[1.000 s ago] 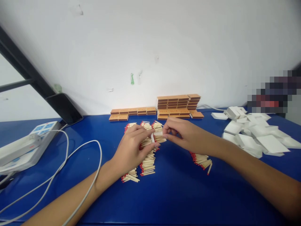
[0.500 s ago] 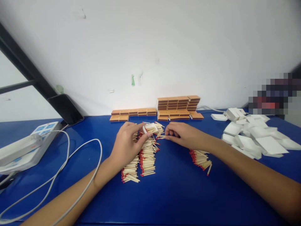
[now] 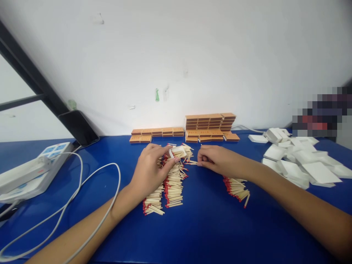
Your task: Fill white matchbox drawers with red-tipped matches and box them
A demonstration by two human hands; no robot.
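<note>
My left hand [image 3: 150, 169] rests on a long heap of red-tipped matches [image 3: 172, 183] and pinches a small white matchbox tray [image 3: 178, 151] between thumb and fingers. My right hand [image 3: 217, 159] lies just right of the heap, its fingers curled and pinching a few matches [image 3: 191, 162] at the heap's edge. A smaller bundle of matches [image 3: 238, 187] lies under my right wrist. Orange matchbox sleeves [image 3: 209, 126] are stacked by the wall behind the hands.
A pile of white trays [image 3: 298, 157] covers the right of the blue table [image 3: 206, 227]. A white power strip [image 3: 30, 172] with cables [image 3: 90, 179] sits at the left, a dark phone [image 3: 78, 128] leaning on the wall.
Both hands have dropped from mid-air to the match heap. The left hand kept the white tray and moved it back and left; the right hand let go of it and went to loose matches.
</note>
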